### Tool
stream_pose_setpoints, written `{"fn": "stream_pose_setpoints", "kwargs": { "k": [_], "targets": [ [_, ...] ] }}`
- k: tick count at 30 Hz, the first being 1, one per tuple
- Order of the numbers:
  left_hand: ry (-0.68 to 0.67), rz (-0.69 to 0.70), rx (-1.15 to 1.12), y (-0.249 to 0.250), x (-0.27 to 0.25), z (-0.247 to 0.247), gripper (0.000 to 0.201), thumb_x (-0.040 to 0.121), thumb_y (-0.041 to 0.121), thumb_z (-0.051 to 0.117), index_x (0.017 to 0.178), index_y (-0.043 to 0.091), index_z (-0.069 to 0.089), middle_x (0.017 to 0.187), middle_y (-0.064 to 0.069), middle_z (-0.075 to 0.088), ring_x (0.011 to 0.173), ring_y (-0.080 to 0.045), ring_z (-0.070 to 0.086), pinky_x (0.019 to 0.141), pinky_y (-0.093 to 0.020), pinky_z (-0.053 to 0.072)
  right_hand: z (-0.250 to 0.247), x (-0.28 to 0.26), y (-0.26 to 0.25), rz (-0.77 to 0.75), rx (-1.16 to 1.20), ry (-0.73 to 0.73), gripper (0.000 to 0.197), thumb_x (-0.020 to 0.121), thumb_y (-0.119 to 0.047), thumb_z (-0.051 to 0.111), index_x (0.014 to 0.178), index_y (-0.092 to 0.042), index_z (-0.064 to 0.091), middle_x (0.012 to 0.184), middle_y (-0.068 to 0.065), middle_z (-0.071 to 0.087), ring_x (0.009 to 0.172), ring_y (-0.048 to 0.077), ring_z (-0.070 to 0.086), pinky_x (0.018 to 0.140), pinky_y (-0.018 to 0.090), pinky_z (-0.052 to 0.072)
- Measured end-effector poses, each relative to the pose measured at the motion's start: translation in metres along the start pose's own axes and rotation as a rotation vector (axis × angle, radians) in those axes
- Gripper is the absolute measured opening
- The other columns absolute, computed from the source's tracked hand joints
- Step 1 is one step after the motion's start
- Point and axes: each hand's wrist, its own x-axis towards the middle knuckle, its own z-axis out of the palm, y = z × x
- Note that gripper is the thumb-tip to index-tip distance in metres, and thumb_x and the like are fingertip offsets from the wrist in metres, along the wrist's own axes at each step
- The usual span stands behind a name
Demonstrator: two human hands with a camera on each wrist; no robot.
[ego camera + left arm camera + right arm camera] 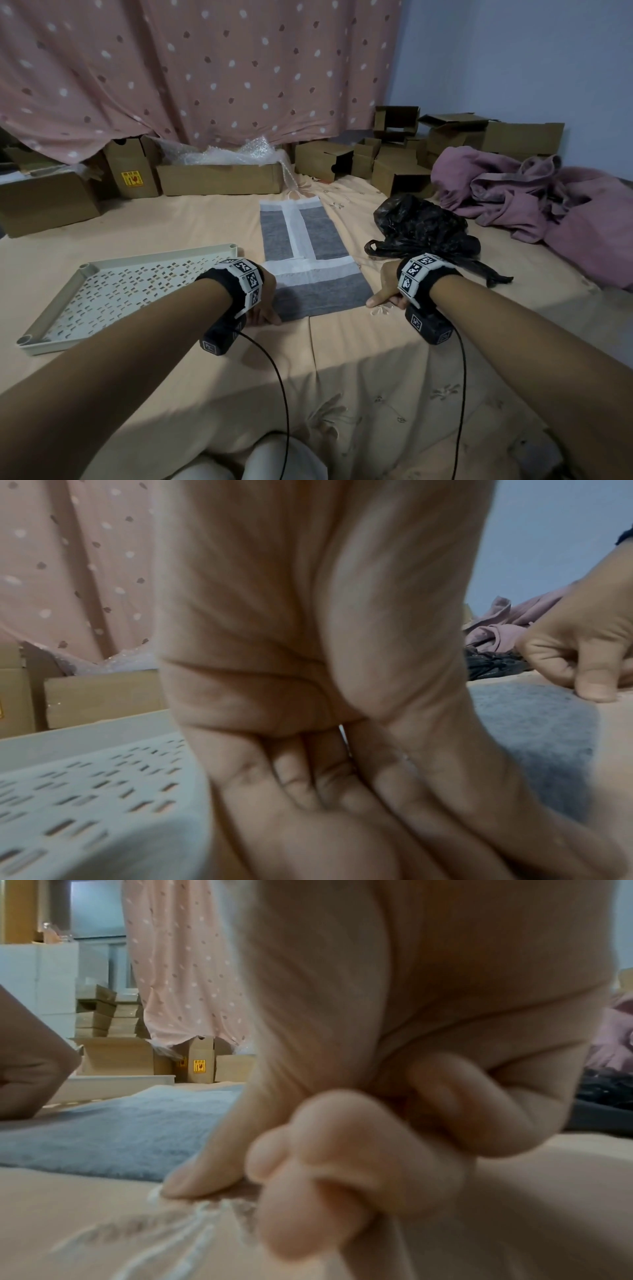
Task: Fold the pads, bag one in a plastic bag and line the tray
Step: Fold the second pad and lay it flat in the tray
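Pink dotted curtain (205,68), bluish wall (513,51), cardboard boxes (219,178), prob. peach bedsheet (342,377).

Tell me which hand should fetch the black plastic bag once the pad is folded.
Right. The black plastic bag lies just beyond the right hand, on that side of the pad. The left hand sits at the pad's opposite corner beside the tray and would have to cross over.

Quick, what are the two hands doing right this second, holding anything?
Left hand: fingers curled at the near left corner of the grey pad; an actual grip cannot be told.
Right hand: fingers curled, thumb at the pad's near right corner; grip cannot be told.
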Motion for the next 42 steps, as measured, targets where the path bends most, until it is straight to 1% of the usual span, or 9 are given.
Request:
{"fn": "stream_pose_setpoints", "kwargs": {
  "k": [4,7,10,16,25,29,33,37,42],
  "targets": [
    [0.046,0.027,-0.009,-0.002,0.002,0.005,0.040,0.080,0.048,0.069,0.068,0.010,0.073,0.047,0.007,0.063,0.047,-0.009,0.057,0.056,-0.017,0.047,-0.002,-0.011,-0.009,-0.035,0.021,-0.030,0.053,0.076,-0.058,0.070,0.043,-0.019,0.054,0.042,-0.005,0.055,0.033,0.005,0.045,0.042,0.012,0.039],
    [0.108,0.025,0.082,0.003,-0.006,0.006,0.041,0.082,0.048,0.066,0.055,0.018,0.060,0.036,0.011,0.056,0.037,-0.002,0.051,0.053,-0.018,0.044,-0.001,-0.020,-0.033,-0.120,-0.137,0.141,0.042,0.078,-0.043,0.070,0.055,-0.016,0.048,0.055,0.000,0.051,0.051,0.014,0.049,0.054,0.026,0.042],
    [0.192,0.089,0.054,0.012,-0.016,0.001,0.041,0.085,0.046,0.062,0.057,0.017,0.054,0.050,0.005,0.055,0.047,-0.010,0.048,0.054,-0.022,0.040,0.007,-0.023,-0.069,-0.274,-0.018,0.185,0.030,0.077,-0.033,0.066,0.058,-0.015,0.050,0.064,0.004,0.055,0.065,0.020,0.052,0.067,0.038,0.052],
    [0.104,0.155,-0.084,0.041,-0.019,0.020,0.021,0.086,0.020,0.057,0.066,0.014,0.058,0.060,0.002,0.054,0.055,-0.012,0.049,0.054,-0.022,0.040,0.029,-0.022,-0.135,-0.353,-0.037,0.077,0.019,0.086,-0.030,0.059,0.081,-0.012,0.062,0.088,0.008,0.065,0.084,0.027,0.061,0.072,0.032,0.047],
    [0.074,0.058,0.080,0.022,-0.034,0.019,0.012,0.086,0.014,0.052,0.082,0.010,0.063,0.063,0.001,0.059,0.057,-0.011,0.054,0.063,-0.023,0.046,0.019,-0.023,-0.056,-0.124,-0.007,0.107,0.024,0.079,-0.031,0.056,0.072,-0.011,0.067,0.079,0.008,0.066,0.076,0.024,0.059,0.073,0.032,0.051],
    [0.078,0.044,0.013,0.024,-0.033,0.019,0.021,0.085,0.018,0.055,0.066,0.011,0.059,0.062,0.000,0.059,0.056,-0.013,0.054,0.069,-0.026,0.047,0.016,-0.029,-0.037,-0.072,-0.026,0.111,0.027,0.082,-0.030,0.057,0.057,-0.019,0.055,0.080,0.005,0.062,0.080,0.023,0.057,0.071,0.032,0.047],
    [0.105,-0.004,0.037,0.032,-0.036,0.019,0.031,0.085,0.029,0.054,0.058,0.014,0.055,0.059,0.000,0.056,0.056,-0.015,0.053,0.075,-0.028,0.046,0.017,-0.030,-0.038,-0.132,-0.052,0.157,0.019,0.076,-0.029,0.061,0.064,-0.018,0.050,0.076,0.004,0.058,0.075,0.023,0.055,0.065,0.031,0.044],
    [0.198,-0.021,0.173,0.039,-0.041,0.027,0.037,0.091,0.029,0.044,0.057,0.014,0.044,0.059,-0.001,0.047,0.075,-0.024,0.051,0.081,-0.031,0.045,0.020,-0.032,-0.032,-0.193,-0.020,0.294,0.012,0.073,-0.020,0.064,0.084,-0.018,0.061,0.081,-0.002,0.060,0.078,0.019,0.054,0.070,0.030,0.047],
    [0.222,0.019,0.223,0.039,-0.046,0.029,0.024,0.093,0.023,0.044,0.087,0.004,0.056,0.078,-0.008,0.051,0.083,-0.025,0.047,0.073,-0.029,0.038,0.020,-0.028,-0.040,-0.231,-0.123,0.368,0.013,0.077,-0.010,0.052,0.073,-0.019,0.061,0.085,0.005,0.067,0.083,0.027,0.063,0.070,0.033,0.052]
  ]
}}
